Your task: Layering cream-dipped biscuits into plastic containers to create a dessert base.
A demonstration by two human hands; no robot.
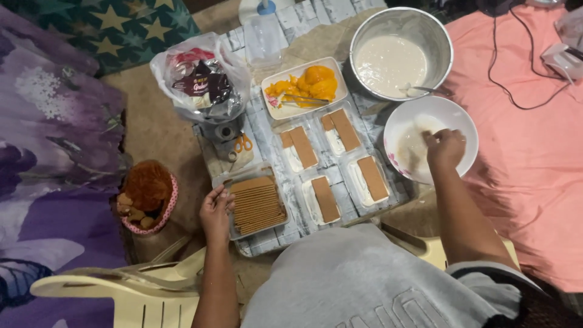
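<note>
Low worktop [370, 112] w/ grey brick-pattern cover sits centre, carrying most items. At its top R, big metal bowl [401, 51] holds pale cream, spoon resting in it. Just below that, white bowl [431, 146] w/ thin pale liquid. L side of worktop: crumpled plastic bag [200, 76] w/ dark packets inside. Rectangular dish of mango slices [306, 88] sits between bag & metal bowl, fork lying on it. Front L: clear tray of stacked brown crackers [258, 205]. Mid worktop: four small clear tubs [331, 164] in 2x2 block, each w/ cream layer & one cracker on top. Small orange-handled scissors [243, 143] lie just below bag.

R hand [445, 149] is over the white bowl, fingers bunched down into the liquid; grip looks closed, but what it holds is hidden – can't tell. L hand [216, 209] rests at L edge of cracker tray, fingers loosely curled & touching the tray rim, nothing held.
</note>
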